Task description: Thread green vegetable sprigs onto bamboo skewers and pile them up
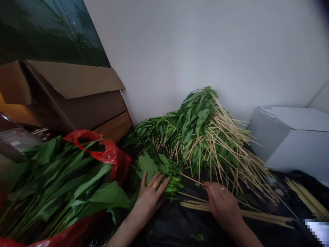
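Note:
My left hand (151, 192), with a gold ring on one finger, lies flat with fingers spread on a small bunch of green leaves (159, 168) on the black-covered surface. My right hand (222, 203) rests knuckles-up on a loose bundle of thin bamboo skewers (259, 216) lying flat; whether its fingers pinch a skewer is hidden. Behind both hands rises a big pile of leafy greens threaded on skewers (203, 133), with the stick ends fanning toward the right.
A red plastic bag (108, 154) full of long-stemmed green leaves (64, 185) fills the left. Open cardboard boxes (77, 96) stand at the back left. A white box (290, 137) sits at the right by the wall, with more skewers (305, 197) before it.

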{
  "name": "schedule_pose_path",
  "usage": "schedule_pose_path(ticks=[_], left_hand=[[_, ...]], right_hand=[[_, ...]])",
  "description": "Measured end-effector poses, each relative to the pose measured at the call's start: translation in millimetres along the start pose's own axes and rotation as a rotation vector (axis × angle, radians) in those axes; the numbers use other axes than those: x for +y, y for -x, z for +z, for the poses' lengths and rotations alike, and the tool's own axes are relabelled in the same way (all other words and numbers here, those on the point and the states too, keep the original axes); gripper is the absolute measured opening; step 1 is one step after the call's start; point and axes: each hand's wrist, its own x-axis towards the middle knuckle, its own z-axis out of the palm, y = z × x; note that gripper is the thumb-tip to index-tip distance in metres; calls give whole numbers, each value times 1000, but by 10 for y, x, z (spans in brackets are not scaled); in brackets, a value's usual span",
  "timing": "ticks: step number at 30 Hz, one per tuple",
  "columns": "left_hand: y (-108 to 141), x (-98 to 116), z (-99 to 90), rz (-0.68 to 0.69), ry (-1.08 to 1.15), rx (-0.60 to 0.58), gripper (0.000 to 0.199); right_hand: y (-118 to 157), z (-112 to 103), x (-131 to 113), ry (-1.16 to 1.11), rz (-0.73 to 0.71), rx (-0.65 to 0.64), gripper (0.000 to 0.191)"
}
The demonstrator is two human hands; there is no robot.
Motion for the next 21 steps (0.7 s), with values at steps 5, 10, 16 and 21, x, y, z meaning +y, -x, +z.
schedule_pose_path(ticks=[5,10,16,21], left_hand=[[223,48,-222,62,51,-78,74],[255,113,-343,-19,145,93,17],[257,185,-266,-40,205,43,18],[98,222,-328,-75,220,191,15]], right_hand=[[7,-34,-65,-49,-44,100,27],[-21,-130,-119,-129,-165,230,37],[-291,-370,-224,79,-153,196,38],[-509,-324,-358,208,-92,25,28]])
